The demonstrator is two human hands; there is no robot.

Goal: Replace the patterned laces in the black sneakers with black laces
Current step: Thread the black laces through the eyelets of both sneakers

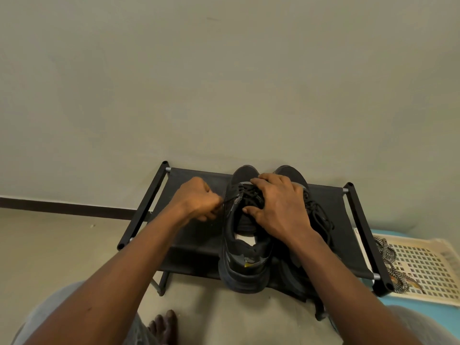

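1. Fingers of the left hand (199, 199) are clenched around one end of a black lace (230, 199), drawn taut out to the left of the left sneaker (245, 245).
2. Fingers of the right hand (278, 207) lie spread and pressed down over that sneaker's laced front, the thumb at the edge of its opening; they pinch nothing that can be seen.
3. Two black sneakers stand side by side on one black rack (196, 237), toes toward the wall; the right sneaker (316, 212), partly behind the right hand, also carries black lacing.
4. One cream perforated tray (423, 265) lies just right of the rack, with patterned black-and-white laces (390, 260) heaped at its near-left edge; their number cannot be told.
5. One bare foot (163, 326) shows below the rack.
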